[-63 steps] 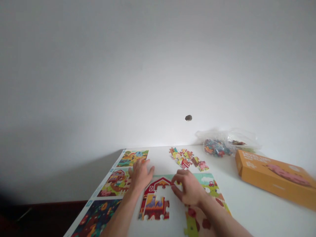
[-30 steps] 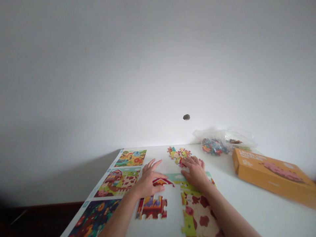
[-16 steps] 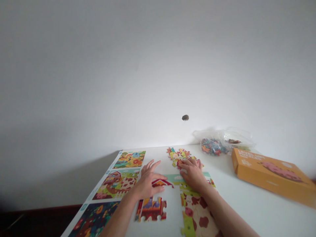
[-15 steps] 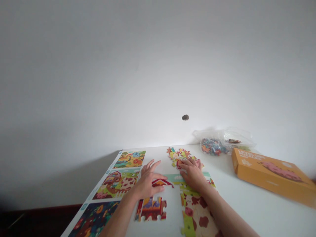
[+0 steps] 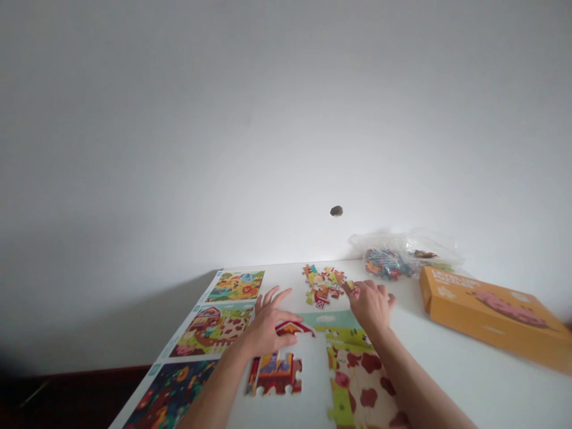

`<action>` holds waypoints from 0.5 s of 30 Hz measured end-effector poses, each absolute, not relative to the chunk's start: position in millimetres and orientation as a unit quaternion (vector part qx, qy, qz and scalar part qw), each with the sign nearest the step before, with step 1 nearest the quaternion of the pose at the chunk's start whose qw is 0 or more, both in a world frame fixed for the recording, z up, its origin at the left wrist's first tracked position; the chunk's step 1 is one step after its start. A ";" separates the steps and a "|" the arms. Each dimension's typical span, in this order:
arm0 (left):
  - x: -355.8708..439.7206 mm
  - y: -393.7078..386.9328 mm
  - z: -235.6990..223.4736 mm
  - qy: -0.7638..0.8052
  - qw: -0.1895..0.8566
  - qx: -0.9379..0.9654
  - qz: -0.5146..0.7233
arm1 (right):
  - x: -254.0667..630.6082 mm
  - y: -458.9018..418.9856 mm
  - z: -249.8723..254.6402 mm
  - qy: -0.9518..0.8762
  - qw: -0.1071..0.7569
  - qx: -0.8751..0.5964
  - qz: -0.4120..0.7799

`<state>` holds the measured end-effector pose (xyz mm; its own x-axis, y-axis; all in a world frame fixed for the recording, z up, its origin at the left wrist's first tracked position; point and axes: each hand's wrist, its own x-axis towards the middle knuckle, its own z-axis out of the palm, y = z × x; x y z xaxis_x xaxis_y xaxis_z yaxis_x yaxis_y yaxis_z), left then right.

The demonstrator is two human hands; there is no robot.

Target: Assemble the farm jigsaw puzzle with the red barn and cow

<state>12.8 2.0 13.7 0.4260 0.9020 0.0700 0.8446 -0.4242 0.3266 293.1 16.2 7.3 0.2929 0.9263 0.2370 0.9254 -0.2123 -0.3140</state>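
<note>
My left hand [image 5: 268,325] lies open on the white table, its fingers spread, with the red barn-roof puzzle section [image 5: 292,328] touching its side. Below it sits the assembled barn section [image 5: 273,376]. My right hand [image 5: 369,305] is at the right edge of the loose puzzle pieces [image 5: 322,286], its fingertips pinching a small pinkish piece [image 5: 355,291]. Under that hand lie the green and pale-blue puzzle strip [image 5: 328,320] and the cow section [image 5: 360,381].
A printed sheet of farm pictures [image 5: 212,329] runs along the table's left side. A clear plastic bag of puzzle pieces [image 5: 386,263] lies at the back, and an orange puzzle box [image 5: 489,304] lies at the right. A white wall [image 5: 286,119] rises behind.
My right hand has moved right and back, off the loose pile, with a small piece at its fingertips. The pile shows more fully. My left hand has barely moved.
</note>
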 end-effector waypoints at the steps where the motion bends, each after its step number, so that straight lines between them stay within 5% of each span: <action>1: 12.9 2.1 13.6 0.523 0.120 0.836 0.117 | 298.3 17.6 6.8 -0.588 0.186 -0.787 0.010; 15: 11.1 2.2 13.2 0.515 0.112 0.841 0.121 | 299.2 23.2 2.4 -0.638 0.190 -0.743 0.072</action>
<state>11.1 2.2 13.2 0.4399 0.8936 0.0891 0.8394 -0.4444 0.3128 299.2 23.2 2.4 0.1760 0.9750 0.1355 0.9207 -0.1143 -0.3732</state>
